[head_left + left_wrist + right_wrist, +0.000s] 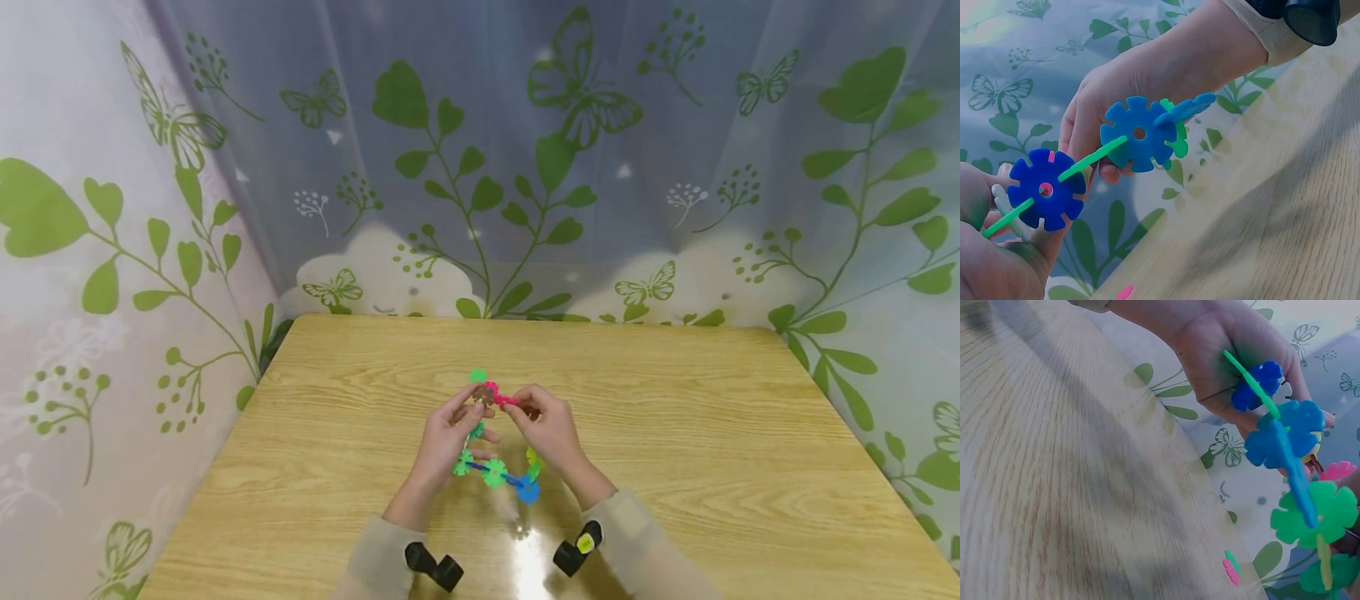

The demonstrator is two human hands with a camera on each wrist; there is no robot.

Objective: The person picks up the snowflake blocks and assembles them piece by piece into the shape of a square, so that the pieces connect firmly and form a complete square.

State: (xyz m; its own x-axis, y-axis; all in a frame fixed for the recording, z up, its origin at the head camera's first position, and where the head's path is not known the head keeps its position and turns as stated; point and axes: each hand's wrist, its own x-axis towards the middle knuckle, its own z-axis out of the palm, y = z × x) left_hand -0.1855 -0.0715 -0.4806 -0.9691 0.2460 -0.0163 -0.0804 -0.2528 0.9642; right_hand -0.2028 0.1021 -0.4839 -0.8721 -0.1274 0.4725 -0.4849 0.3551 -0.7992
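Plastic, multicoloured: one chain of slotted snowflake-shaped interlocking discs (495, 471), in green, blue, pink, yellow and brown, held in the air above the middle of the pale wood-grain bench (712, 433), nearer its front edge than its back. Left hand (448, 442): fingers curled round the left side of the chain, fingertips pinching the brown disc (480, 397) at the top. Right hand (551, 429): fingers curled, pinching the pink disc (504, 398) that meets the brown one. Lower loop of green and blue discs hangs between the two wrists, clear of the bench surface. Beige sleeves on both forearms. White curtain printed with green leaves and butterflies (525, 150) hangs behind the back edge and along the left edge.
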